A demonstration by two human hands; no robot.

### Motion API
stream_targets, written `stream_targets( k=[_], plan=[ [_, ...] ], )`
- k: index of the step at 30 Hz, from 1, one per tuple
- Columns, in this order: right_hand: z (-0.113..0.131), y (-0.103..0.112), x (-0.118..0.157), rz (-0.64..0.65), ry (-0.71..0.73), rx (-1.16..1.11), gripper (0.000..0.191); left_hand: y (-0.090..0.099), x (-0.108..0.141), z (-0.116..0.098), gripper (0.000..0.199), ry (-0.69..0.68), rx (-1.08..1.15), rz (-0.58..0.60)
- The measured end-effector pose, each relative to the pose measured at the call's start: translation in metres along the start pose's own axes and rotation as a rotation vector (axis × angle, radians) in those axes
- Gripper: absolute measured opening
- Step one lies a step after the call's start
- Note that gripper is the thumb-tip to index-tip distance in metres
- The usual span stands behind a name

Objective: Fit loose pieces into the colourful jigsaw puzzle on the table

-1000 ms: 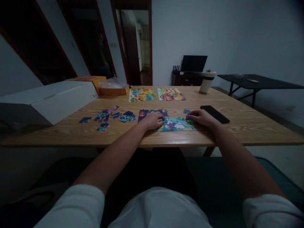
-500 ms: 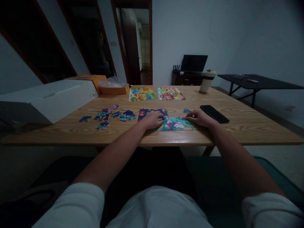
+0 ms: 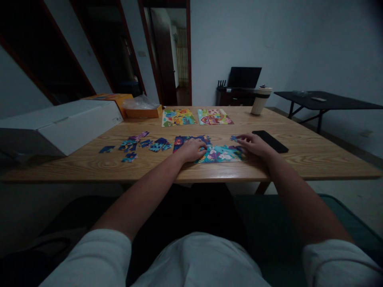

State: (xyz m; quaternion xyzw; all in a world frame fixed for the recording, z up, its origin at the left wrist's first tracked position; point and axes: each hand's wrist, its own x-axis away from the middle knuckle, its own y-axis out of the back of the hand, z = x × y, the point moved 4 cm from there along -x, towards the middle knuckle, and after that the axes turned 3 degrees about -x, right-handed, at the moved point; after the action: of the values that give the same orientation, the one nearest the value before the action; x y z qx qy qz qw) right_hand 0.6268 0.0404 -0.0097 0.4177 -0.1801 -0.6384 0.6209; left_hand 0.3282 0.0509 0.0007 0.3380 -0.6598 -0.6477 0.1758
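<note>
A partly joined jigsaw puzzle lies near the table's front edge, its teal part showing white rabbits and its dark blue part reaching back and left. My left hand rests on the left of it, fingers loosely bent over the pieces and gripping nothing I can see. Past the puzzle's right end, my right hand stretches its fingers forward. Their tips are beside a loose blue puzzle piece; whether they touch it is hard to tell. Several loose puzzle pieces lie to the left.
Two finished puzzles lie farther back. A black phone is right of my right hand, with a cup behind it. On the left stand a white box and an orange tray holding clear plastic.
My right hand has lifted off the puzzle's right end and shifted slightly back and right, toward the loose blue piece. My left hand stays where it was.
</note>
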Motion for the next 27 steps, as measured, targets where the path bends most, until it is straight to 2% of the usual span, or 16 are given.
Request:
stream_targets(
  k=[3,5,7,9,11,13,21,23,27],
  plan=[
    [-0.013,0.013,-0.002,-0.269,-0.070,-0.025,0.037,-0.002,0.003,-0.007,0.050,0.010,-0.023,0.078],
    [-0.019,0.015,-0.003,-0.323,-0.112,0.033,0.034,-0.005,0.004,-0.012,0.059,0.032,-0.038,0.175],
    [-0.024,0.014,-0.005,-0.277,-0.185,0.091,0.036,-0.006,0.006,-0.016,0.063,0.049,-0.049,0.240],
    [-0.026,0.009,-0.008,-0.156,-0.244,0.122,0.042,-0.006,0.006,-0.018,0.064,0.054,-0.052,0.255],
    [-0.025,0.003,-0.011,-0.022,-0.243,0.115,0.047,-0.005,0.006,-0.018,0.064,0.055,-0.053,0.250],
    [-0.021,0.000,-0.015,0.044,-0.208,0.099,0.047,-0.005,0.006,-0.018,0.064,0.052,-0.057,0.247],
    [-0.017,-0.001,-0.017,-0.029,-0.185,0.047,0.051,-0.005,0.005,-0.017,0.060,0.038,-0.053,0.222],
    [-0.022,-0.002,-0.015,-0.052,-0.201,0.030,0.053,0.000,0.008,-0.025,0.052,-0.013,-0.053,0.159],
    [-0.036,-0.001,-0.014,-0.120,-0.220,0.062,0.054,0.017,0.028,-0.050,0.039,-0.220,-0.006,-0.013]
  ],
)
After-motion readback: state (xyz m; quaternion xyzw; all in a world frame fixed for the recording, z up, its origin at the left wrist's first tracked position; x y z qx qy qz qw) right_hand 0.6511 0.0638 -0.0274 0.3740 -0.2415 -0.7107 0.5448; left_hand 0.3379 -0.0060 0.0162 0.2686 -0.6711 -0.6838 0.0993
